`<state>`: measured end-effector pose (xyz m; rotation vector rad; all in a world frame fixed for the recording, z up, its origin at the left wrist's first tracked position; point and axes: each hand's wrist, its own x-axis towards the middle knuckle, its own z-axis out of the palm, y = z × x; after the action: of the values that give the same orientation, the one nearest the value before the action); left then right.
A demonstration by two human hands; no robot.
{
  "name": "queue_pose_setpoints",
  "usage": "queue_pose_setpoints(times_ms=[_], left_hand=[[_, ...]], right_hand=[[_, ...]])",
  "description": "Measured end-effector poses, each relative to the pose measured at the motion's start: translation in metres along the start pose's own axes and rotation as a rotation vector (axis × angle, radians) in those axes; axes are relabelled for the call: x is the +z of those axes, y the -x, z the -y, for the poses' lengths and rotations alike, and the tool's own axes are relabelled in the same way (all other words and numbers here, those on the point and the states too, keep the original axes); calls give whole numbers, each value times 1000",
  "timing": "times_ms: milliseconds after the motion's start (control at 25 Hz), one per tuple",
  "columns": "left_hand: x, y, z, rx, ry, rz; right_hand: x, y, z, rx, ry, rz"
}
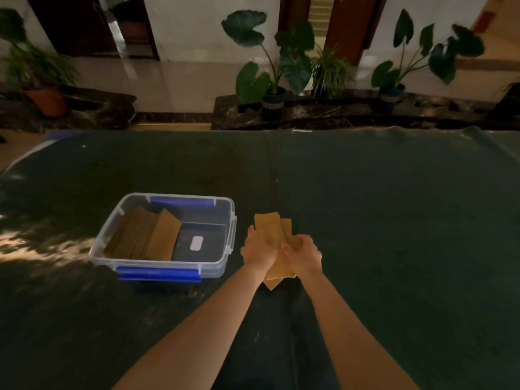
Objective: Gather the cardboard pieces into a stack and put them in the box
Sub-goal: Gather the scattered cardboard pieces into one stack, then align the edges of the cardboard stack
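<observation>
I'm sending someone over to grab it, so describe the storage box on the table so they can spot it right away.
On the dark green table, look left of the two hands pressing loose cardboard pieces together. The box is a clear plastic tub with blue latches, open, already holding a slanted cardboard stack. It is the table's only container.

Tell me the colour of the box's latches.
Blue, on the clear box's latches, seen in the head view.

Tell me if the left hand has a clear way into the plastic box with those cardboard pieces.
Probably yes. The box sits open, without a lid, just left of the left hand, with bare space beside the cardboard already inside. Both hands are on the loose pieces.
</observation>
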<state>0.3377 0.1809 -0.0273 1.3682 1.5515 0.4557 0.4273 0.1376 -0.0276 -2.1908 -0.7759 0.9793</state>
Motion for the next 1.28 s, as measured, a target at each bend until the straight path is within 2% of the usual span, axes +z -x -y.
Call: queue_pose_setpoints(times_ms=[80,160,240,320,400,480,600,760,840,1000,1160,1280], left_hand=[[5,-8,10,48,-78,-25],[9,-9,15,45,-15,-1],[11,-9,13,-39,53,-14],[7,-4,8,-196,149,-10],[0,7,-1,-255,206,103],[-8,27,-4,-92,71,192],[-43,80,15,234,-261,160],[-123,142,80,405,-693,39],[-156,154,110,431,-808,-6],[-175,148,142,482,-744,-29],[-185,151,178,529,-774,50],[-196,161,209,413,-528,102]], right_hand=[[8,-7,-10,-10,63,-11],[10,-8,-15,-33,16,-15],[8,-5,-17,-48,-33,6],[3,1,-17,-38,-111,43],[-6,15,-16,-21,-221,78],[-10,39,-21,1,-344,110],[-3,98,-37,-12,-437,239],[21,153,-44,-198,-286,279],[43,165,-32,-332,-228,358],[100,177,-22,-456,-219,523],[122,174,-48,-461,-333,454],[125,168,-62,-494,-267,363]])
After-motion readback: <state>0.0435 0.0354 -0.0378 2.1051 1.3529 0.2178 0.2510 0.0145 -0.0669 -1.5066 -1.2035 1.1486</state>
